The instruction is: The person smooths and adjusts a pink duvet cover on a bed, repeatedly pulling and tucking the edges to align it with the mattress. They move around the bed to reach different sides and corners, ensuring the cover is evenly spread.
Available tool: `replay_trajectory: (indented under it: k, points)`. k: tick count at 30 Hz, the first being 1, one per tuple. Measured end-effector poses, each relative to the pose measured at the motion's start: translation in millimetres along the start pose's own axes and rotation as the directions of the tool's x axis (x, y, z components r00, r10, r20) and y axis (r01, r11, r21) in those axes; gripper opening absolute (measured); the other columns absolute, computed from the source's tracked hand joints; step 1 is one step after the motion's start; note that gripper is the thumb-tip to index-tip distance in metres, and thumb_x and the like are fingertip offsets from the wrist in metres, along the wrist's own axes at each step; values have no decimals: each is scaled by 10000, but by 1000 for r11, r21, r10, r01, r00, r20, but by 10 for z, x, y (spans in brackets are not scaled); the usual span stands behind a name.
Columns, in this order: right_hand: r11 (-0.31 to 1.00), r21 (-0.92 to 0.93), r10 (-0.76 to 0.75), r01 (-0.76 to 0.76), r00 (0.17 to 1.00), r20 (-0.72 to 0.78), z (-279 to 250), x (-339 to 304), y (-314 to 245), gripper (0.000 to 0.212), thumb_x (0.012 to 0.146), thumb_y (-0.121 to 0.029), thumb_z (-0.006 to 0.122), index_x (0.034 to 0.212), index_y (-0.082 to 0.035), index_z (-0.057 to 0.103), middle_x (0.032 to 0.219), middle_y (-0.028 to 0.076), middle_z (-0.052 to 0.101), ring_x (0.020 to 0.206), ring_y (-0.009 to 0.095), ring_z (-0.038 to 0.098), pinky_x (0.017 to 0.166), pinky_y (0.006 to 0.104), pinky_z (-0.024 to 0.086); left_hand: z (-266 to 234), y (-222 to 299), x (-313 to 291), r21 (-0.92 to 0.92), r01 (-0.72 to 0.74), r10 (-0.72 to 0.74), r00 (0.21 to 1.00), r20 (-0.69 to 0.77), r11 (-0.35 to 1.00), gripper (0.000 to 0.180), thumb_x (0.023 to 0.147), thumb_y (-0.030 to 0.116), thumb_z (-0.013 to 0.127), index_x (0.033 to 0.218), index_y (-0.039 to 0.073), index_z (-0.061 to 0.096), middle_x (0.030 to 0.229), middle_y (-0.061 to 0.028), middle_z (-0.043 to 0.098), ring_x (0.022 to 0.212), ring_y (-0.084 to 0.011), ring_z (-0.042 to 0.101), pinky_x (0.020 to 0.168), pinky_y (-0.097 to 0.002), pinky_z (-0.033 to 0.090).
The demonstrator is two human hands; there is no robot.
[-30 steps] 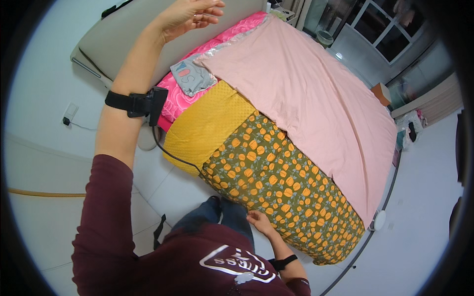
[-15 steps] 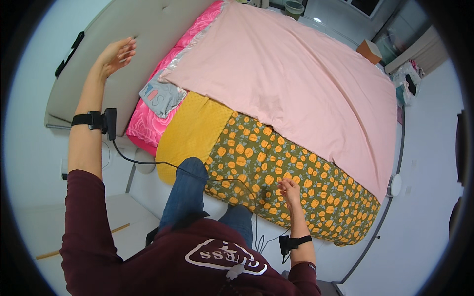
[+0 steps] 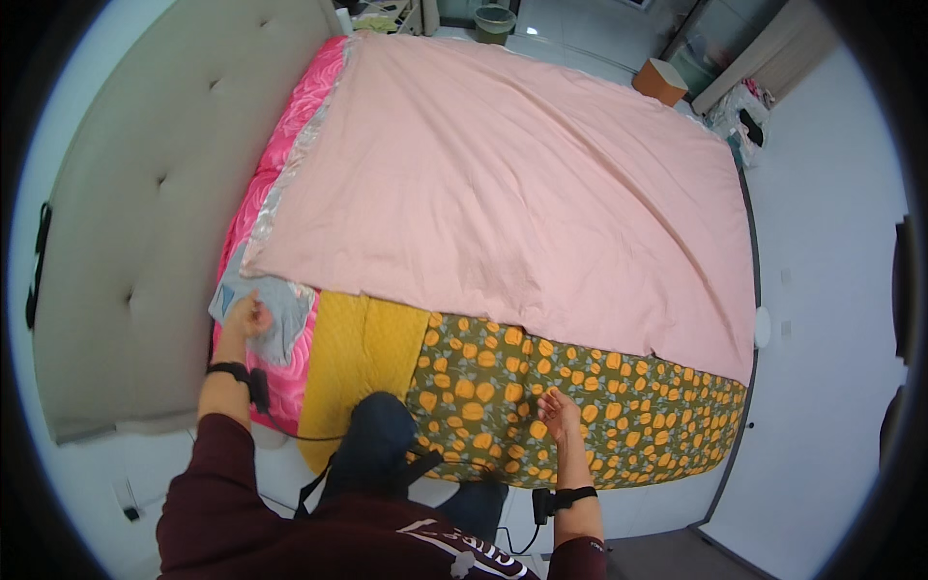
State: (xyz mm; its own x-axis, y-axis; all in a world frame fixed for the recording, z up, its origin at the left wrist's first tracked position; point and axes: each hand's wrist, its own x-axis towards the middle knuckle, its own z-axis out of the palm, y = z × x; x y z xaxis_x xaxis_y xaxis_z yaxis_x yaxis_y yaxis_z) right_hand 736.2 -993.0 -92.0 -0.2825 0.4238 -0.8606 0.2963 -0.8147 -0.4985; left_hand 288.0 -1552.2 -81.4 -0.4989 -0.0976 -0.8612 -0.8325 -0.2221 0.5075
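Observation:
My left hand (image 3: 249, 315) is over a grey printed garment (image 3: 284, 333) that lies crumpled at the head end of the bed. Its fingers are loosely bent, with a gap showing between them, and I see no cloth caught in them. My right hand (image 3: 561, 418) hovers over a green blanket with an orange floral pattern (image 3: 474, 387), empty, its fingers loosely curled and apart. A large pale pink cover (image 3: 483, 184) spreads across most of the bed, its near edge overlapping the green blanket and a yellow quilted piece (image 3: 362, 353).
A padded beige headboard (image 3: 145, 193) rises on the left, beside bright pink bedding (image 3: 285, 145). My knee (image 3: 379, 430) presses against the near side of the bed. Beyond the far side are a bin (image 3: 494, 27) and an orange-brown box (image 3: 660, 83). A cable hangs from my left wrist strap.
My left hand has come down from beside the headboard to the grey garment. The view has shifted, with more headboard showing. My right hand stays over the floral blanket.

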Motion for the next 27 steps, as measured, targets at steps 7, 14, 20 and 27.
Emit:
replay_trajectory:
  k: [7,14,20,27]
  points:
    - [982,185,-17,-48,943,331,591,987,137,384,958,-337,418,638,-127,453,675,2,526,693,177,519,593,331,387,383,-368,1065,-84,70,-90,961,-262,994,380,764,448,693,797,115,513,683,-18,505,630,-156,507,654,-303,464]
    - [918,393,97,-46,989,-111,1275,1636,44,414,865,-465,552,724,-82,484,744,47,537,837,209,543,724,350,428,457,-143,1330,-319,-118,89,991,-105,940,365,714,428,745,735,129,534,678,1,541,660,-149,548,614,-259,467]
    - [868,494,193,-42,947,-258,1433,1866,-46,338,883,-377,541,717,-89,477,611,23,476,605,160,495,585,340,421,361,-66,1515,-238,-35,-17,978,-210,971,301,815,384,641,721,127,515,660,-5,533,582,-152,537,520,-251,450]
    - [952,293,45,90,905,-423,1244,1641,6,186,854,-127,505,677,-112,450,517,11,396,443,149,416,422,294,331,-216,320,1136,186,-459,495,794,-354,869,215,908,261,486,966,78,585,818,-69,617,675,-189,606,531,-314,500]
